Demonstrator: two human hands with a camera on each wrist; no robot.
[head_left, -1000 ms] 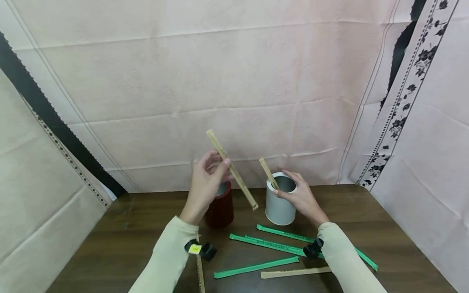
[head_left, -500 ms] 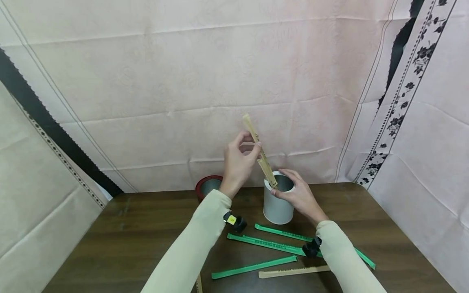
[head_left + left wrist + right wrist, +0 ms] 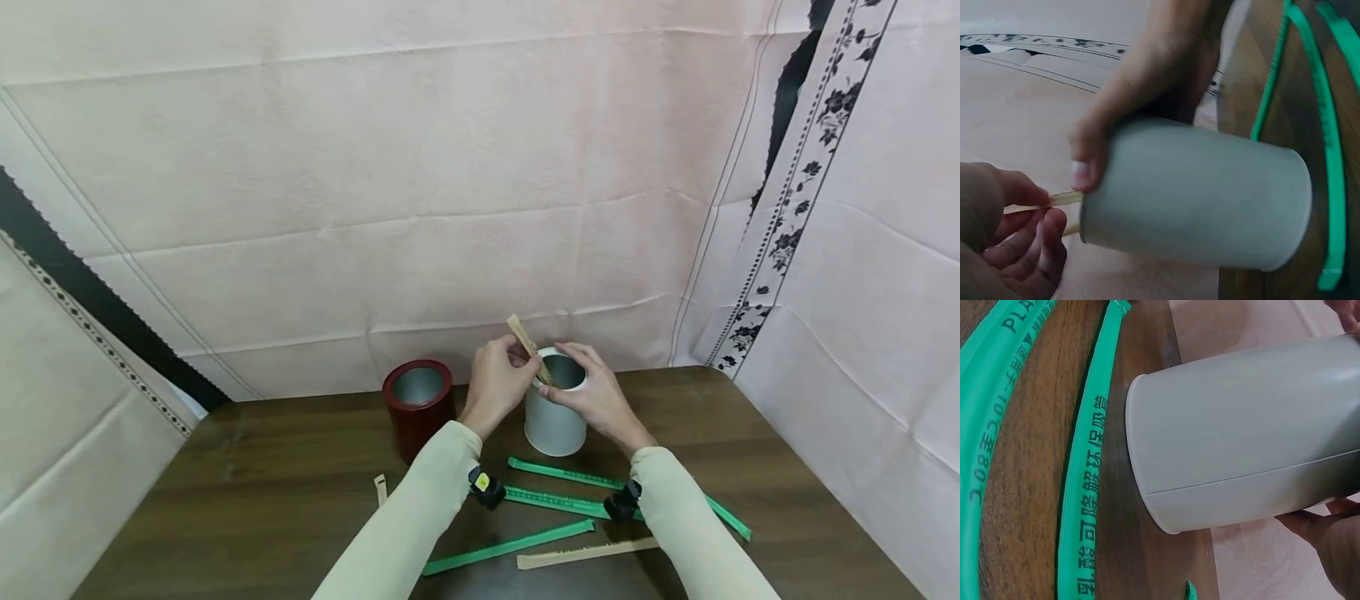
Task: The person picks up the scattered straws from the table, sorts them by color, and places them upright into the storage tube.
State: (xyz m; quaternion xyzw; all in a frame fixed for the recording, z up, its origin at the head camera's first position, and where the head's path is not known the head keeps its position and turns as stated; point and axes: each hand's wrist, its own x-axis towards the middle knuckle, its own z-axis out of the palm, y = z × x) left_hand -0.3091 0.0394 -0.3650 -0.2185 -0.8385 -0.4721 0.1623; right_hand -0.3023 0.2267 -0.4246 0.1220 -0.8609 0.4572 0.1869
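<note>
Between thumb and fingers, my left hand (image 3: 498,383) pinches a beige paper-wrapped straw (image 3: 521,332) whose lower end is at the mouth of a pale grey can (image 3: 555,427). A second beige straw (image 3: 1071,230) sticks out of the can in the left wrist view; in the head view the left hand mostly hides it. My right hand (image 3: 597,402) grips the can at its rim, thumb on the near side and fingers on the far side. The can (image 3: 1241,437) stands upright on the table; its inner bottom is hidden.
A dark red can (image 3: 417,417) stands left of the grey one. Several green wrapped straws (image 3: 510,547) and a beige one (image 3: 585,552) lie in front on the wooden table (image 3: 247,483). Another beige straw (image 3: 381,488) is partly under the left arm. Cloth (image 3: 450,167) hangs behind.
My left hand has carried its beige straw rightward from near the red can to the grey can, then lowered it at the mouth. The right hand has kept its grip on the rim.
</note>
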